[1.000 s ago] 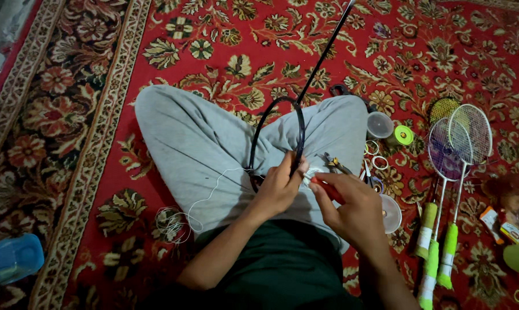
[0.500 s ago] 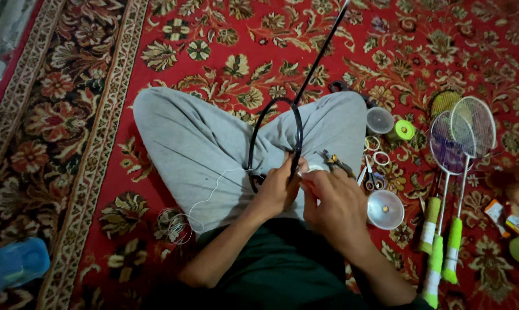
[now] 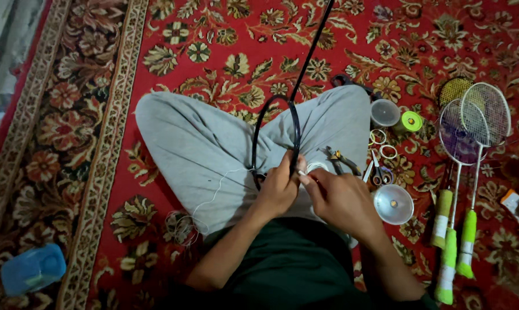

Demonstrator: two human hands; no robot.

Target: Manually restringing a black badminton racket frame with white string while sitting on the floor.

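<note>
A red patterned carpet (image 3: 225, 51) with a floral border covers the floor, and the person sits cross-legged on it in grey trousers (image 3: 213, 155). The left hand (image 3: 278, 189) is closed around the bent black racket frame (image 3: 294, 135), pinching it low down over the lap; the frame curves up in a loop and its thin black shaft runs away toward the top of the view. The right hand (image 3: 342, 198) meets the left just beside the frame, fingers curled in a pinch, though what they hold is too small to tell. A thin white string (image 3: 213, 195) trails from the frame across the left thigh to a loose tangle on the carpet. Near the right hand lie pliers (image 3: 340, 158), small scissors (image 3: 380, 172) and a clear round plastic lid (image 3: 392, 204). Farther right lie two badminton rackets with green grips (image 3: 469, 172), and a blue plastic container (image 3: 32, 270) sits well apart at the left.
</note>
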